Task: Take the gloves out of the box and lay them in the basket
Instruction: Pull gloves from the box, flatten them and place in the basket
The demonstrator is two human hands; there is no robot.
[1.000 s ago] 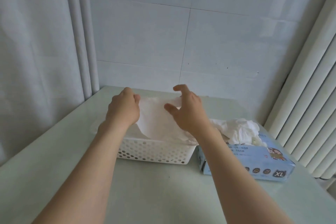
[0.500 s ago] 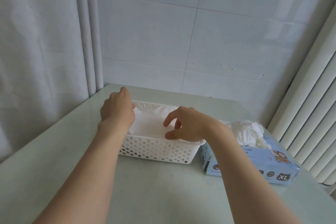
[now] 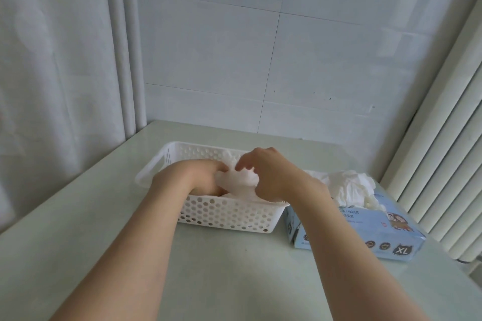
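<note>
Though bunched, perhaps one glove, two hands

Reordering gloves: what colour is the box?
The box is light blue, best seen in the head view.

A pale green table meets a tiled wall, curtain left.

Gloves lie in the basket, the box just right of it.
</note>
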